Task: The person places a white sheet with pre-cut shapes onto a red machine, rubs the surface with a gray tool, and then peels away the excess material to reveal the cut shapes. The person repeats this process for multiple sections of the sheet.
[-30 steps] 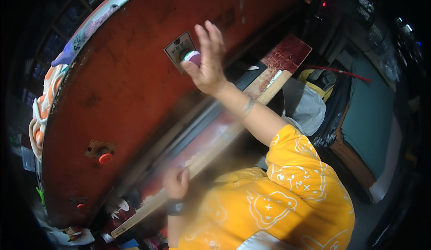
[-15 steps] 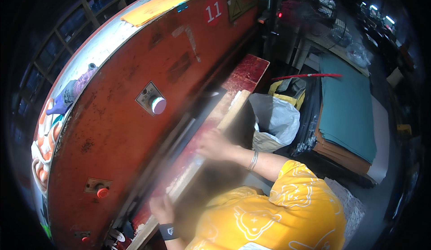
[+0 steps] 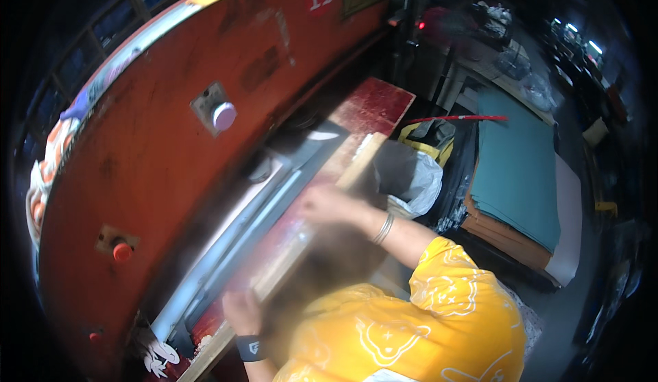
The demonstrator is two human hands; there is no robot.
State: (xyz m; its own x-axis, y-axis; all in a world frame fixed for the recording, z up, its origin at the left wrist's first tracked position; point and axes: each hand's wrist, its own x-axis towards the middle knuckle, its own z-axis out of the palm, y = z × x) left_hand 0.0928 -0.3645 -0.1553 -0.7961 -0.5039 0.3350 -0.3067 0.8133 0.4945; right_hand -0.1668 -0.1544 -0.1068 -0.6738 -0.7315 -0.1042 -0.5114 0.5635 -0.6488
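Right hand (image 3: 327, 204) dropped from button (image 3: 224, 116).

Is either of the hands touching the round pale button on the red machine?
No, both hands are low at the bench edge, well below the button.

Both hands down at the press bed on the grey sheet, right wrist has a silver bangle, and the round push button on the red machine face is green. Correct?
Not quite: the head view shows the round push button pale pinkish white, not green. The rest holds: left hand and right hand are at the grey sheet, silver bangle on the right wrist.
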